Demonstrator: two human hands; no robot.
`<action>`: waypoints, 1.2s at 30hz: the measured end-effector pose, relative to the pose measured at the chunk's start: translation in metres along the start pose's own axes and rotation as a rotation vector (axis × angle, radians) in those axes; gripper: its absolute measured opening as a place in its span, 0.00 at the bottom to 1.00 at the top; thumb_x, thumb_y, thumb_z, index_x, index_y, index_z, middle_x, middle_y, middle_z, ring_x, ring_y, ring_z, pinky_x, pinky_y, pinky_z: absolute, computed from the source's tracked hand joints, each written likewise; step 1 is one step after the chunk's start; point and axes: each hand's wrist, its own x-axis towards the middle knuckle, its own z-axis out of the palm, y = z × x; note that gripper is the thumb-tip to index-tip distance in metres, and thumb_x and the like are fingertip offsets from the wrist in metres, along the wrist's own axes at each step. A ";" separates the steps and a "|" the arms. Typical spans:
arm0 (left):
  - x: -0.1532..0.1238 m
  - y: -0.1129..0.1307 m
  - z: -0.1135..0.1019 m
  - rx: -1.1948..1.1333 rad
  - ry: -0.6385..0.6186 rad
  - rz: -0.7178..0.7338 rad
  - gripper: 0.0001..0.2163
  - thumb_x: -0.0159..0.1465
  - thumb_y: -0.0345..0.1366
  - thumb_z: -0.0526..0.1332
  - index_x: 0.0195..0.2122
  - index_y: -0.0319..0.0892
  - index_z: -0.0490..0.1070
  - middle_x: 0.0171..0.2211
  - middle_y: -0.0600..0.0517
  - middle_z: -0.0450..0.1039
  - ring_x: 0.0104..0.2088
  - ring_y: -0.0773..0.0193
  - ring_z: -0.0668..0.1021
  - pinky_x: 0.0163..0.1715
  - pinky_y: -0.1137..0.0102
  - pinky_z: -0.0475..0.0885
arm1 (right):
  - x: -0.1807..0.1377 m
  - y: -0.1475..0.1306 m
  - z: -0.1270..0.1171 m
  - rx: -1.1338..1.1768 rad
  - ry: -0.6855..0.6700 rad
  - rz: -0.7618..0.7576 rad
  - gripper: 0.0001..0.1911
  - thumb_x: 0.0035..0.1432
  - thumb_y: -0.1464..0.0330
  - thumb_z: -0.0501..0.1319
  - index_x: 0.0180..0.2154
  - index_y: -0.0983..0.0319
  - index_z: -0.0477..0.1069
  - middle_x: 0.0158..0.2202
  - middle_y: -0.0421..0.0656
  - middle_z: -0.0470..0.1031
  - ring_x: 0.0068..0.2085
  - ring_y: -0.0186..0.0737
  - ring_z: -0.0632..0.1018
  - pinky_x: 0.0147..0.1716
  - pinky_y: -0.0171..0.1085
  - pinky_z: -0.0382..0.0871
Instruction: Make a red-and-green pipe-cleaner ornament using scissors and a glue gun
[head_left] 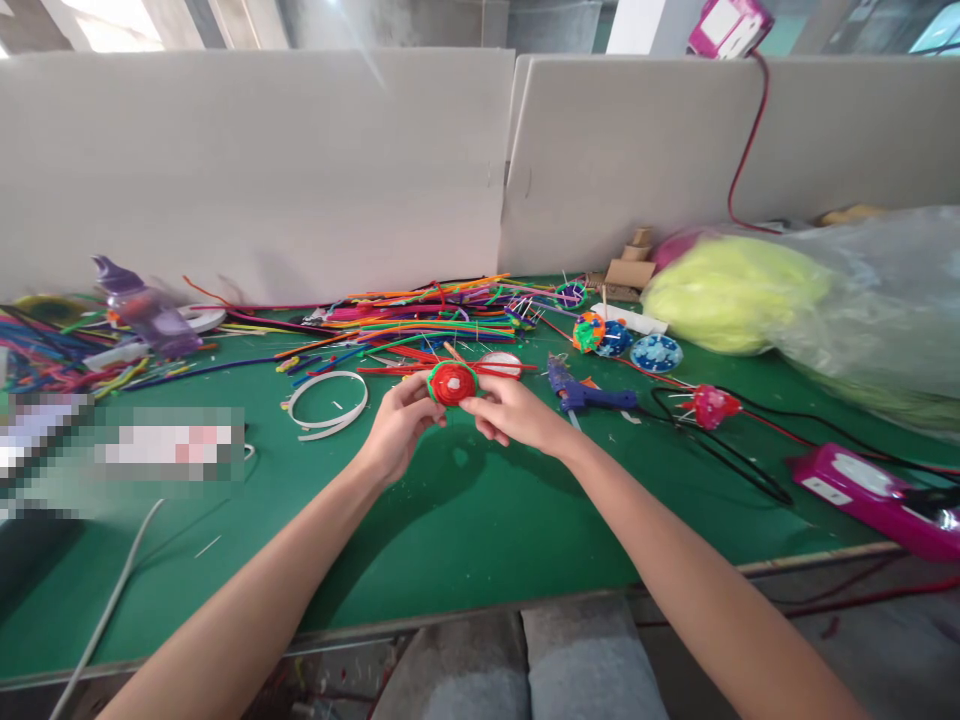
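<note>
Between my two hands, above the green table, is a round red pipe-cleaner piece (454,384) with a green rim and a pale spot at its centre. My left hand (401,420) pinches its left edge. My right hand (517,408) grips the right edge, thumb at the front. Just behind the piece lie red pipe cleaners (409,358) and a white-and-red round item (501,365). A blue glue gun (592,393) rests to the right of my right hand. Left of my left hand sits a coiled white strip (330,403).
Many coloured pipe cleaners (420,318) are heaped along the back. A purple bottle (146,310) stands at left. To the right are blue dotted pieces (656,352), a red piece with white sticks (711,406), black cable, a magenta power strip (862,490) and plastic bags (735,290).
</note>
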 end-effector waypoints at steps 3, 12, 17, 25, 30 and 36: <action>0.000 0.001 0.001 0.003 0.003 0.001 0.15 0.46 0.24 0.61 0.36 0.40 0.77 0.29 0.54 0.73 0.27 0.69 0.69 0.26 0.74 0.67 | 0.000 -0.001 0.000 -0.001 -0.002 0.001 0.06 0.62 0.67 0.56 0.37 0.62 0.67 0.15 0.33 0.65 0.14 0.27 0.63 0.13 0.27 0.57; 0.000 0.001 0.002 0.004 -0.007 0.004 0.14 0.47 0.26 0.63 0.36 0.40 0.77 0.29 0.54 0.73 0.26 0.70 0.69 0.26 0.74 0.67 | 0.000 -0.004 -0.001 0.069 0.022 -0.002 0.05 0.60 0.68 0.57 0.32 0.62 0.64 0.15 0.33 0.64 0.13 0.26 0.63 0.12 0.27 0.56; -0.002 0.004 0.003 -0.043 -0.001 0.004 0.11 0.49 0.28 0.64 0.35 0.40 0.78 0.35 0.51 0.74 0.31 0.68 0.71 0.25 0.74 0.68 | -0.001 -0.005 -0.002 0.120 0.041 0.002 0.05 0.59 0.67 0.58 0.32 0.62 0.65 0.15 0.33 0.64 0.13 0.26 0.62 0.11 0.27 0.54; 0.000 0.001 0.004 -0.100 0.000 0.008 0.19 0.51 0.31 0.71 0.45 0.42 0.77 0.41 0.49 0.78 0.32 0.67 0.75 0.28 0.74 0.72 | -0.003 -0.008 -0.007 0.266 0.080 0.045 0.04 0.56 0.68 0.59 0.33 0.62 0.66 0.13 0.32 0.62 0.12 0.26 0.59 0.10 0.27 0.51; 0.002 -0.003 0.001 -0.117 0.020 0.009 0.20 0.50 0.32 0.72 0.45 0.41 0.77 0.34 0.51 0.79 0.31 0.68 0.76 0.30 0.74 0.74 | -0.002 -0.008 -0.010 0.318 0.070 0.051 0.06 0.55 0.67 0.60 0.29 0.61 0.65 0.14 0.32 0.62 0.12 0.26 0.59 0.10 0.27 0.50; 0.001 -0.003 0.000 -0.125 0.019 0.018 0.18 0.49 0.31 0.73 0.43 0.41 0.78 0.30 0.53 0.78 0.27 0.69 0.76 0.30 0.73 0.74 | -0.003 -0.008 -0.011 0.339 0.037 0.045 0.05 0.54 0.67 0.61 0.33 0.62 0.68 0.14 0.32 0.62 0.13 0.26 0.60 0.10 0.27 0.51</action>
